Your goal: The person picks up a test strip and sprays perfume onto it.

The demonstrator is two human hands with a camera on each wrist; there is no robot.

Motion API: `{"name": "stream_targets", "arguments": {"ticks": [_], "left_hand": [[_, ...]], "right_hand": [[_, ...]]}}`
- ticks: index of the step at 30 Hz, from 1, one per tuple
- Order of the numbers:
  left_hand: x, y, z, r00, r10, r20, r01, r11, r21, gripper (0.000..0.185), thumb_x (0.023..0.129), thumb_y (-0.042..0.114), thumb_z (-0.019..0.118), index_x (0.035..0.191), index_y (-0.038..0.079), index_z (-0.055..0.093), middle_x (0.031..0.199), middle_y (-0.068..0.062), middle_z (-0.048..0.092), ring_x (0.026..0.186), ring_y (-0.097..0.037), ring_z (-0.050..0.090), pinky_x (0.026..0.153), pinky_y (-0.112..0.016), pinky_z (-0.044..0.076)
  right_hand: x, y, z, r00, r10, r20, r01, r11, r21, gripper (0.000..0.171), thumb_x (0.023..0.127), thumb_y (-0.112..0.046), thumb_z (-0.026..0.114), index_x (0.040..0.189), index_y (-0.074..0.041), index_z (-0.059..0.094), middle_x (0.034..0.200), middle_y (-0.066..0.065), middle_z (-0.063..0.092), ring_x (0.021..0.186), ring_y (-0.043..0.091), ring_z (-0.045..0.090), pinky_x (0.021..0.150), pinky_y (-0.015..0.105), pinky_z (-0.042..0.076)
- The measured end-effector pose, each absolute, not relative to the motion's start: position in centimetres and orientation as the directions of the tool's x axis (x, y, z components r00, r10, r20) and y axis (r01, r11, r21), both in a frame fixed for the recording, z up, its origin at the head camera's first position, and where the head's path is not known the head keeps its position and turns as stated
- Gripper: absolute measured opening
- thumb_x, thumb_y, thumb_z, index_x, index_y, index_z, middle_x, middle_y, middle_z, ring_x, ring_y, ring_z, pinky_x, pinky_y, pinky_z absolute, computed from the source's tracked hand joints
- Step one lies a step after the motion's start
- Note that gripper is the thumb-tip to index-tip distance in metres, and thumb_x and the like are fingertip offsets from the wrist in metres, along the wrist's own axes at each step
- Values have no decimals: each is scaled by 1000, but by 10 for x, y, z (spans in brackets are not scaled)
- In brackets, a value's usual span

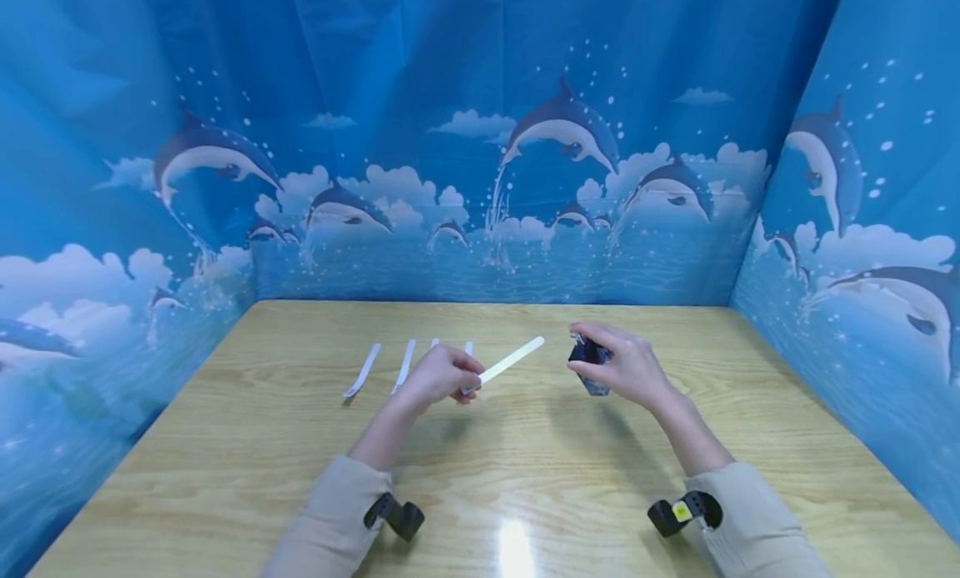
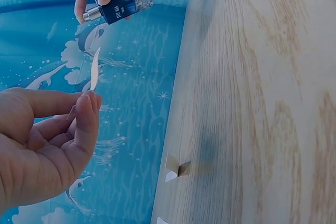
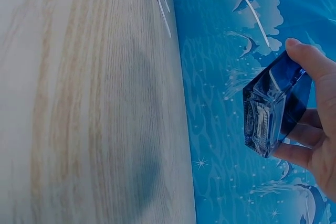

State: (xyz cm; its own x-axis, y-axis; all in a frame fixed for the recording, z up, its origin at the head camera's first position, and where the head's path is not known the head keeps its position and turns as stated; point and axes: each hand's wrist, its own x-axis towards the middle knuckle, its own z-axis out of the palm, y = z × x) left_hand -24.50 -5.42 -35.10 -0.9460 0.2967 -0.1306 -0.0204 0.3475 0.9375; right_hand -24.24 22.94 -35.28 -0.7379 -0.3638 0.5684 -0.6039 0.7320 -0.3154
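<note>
Dark blue faceted glass perfume bottle (image 1: 589, 366) with silver spray nozzle: held off the wooden counter (image 1: 525, 478), right of centre in the head view, gripped by right hand (image 1: 626, 365), fingers curled round the body. In the left wrist view, sits at upper left, nozzle aimed down-left toward the strip; forefinger looks to sit over the nozzle, not certain.

Long narrow white paper test strip (image 1: 512, 361): pinched at its near end between thumb and forefinger of left hand (image 1: 441, 376), free end angled up toward the bottle, close but not touching.

Judged step: strip presented to nozzle, spray not yet visibly made, no mist seen. Next move likely calls for a press on the nozzle with the strip tip held steady just in front, bottle kept tilted at the strip and not at the counter.

Four more white strips (image 1: 363, 370) lying on the counter, left of centre, behind the left hand. Blue dolphin-print backdrop (image 1: 480, 144) around three sides.
</note>
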Motion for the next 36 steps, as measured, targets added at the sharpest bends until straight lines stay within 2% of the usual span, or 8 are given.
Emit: {"name": "stream_targets", "arguments": {"ticks": [10,17,25,36], "left_hand": [[-246,-54,-352,-943,308,-125,-5,362,932,19,81,-8,59,99,-9,64,77,-13,63,58,-14,59,58,-27,56],[-245,-56,-351,-942,309,-130,-9,364,931,19,81,-9,59,99,-10,64,78,-13,63,58,-14,58,58,-27,56],[-245,-56,-352,-942,313,-125,-5,356,934,20,80,-10,59,99,-12,63,79,-14,63,58,-13,58,59,-26,56],[-246,-57,-354,-945,305,-115,-2,347,938,19,81,-10,58,99,-12,63,77,-14,62,57,-13,58,57,-26,56]], "right_hand": [[-241,230,-353,-722,-392,569,-626,720,-299,50,75,-24,78,120,-10,62,114,12,63,95,31,62,72,44,56],[-243,231,-354,-714,-392,581,-630,721,-289,49,75,-23,78,118,-6,62,112,12,64,95,30,63,74,44,55],[-242,231,-354,-744,-376,553,-600,740,-305,51,76,-27,77,121,-9,61,115,11,63,99,31,61,76,45,54],[-242,232,-354,-774,-347,530,-575,735,-359,57,76,-24,77,126,-8,57,121,14,59,105,34,58,81,48,53]]}}
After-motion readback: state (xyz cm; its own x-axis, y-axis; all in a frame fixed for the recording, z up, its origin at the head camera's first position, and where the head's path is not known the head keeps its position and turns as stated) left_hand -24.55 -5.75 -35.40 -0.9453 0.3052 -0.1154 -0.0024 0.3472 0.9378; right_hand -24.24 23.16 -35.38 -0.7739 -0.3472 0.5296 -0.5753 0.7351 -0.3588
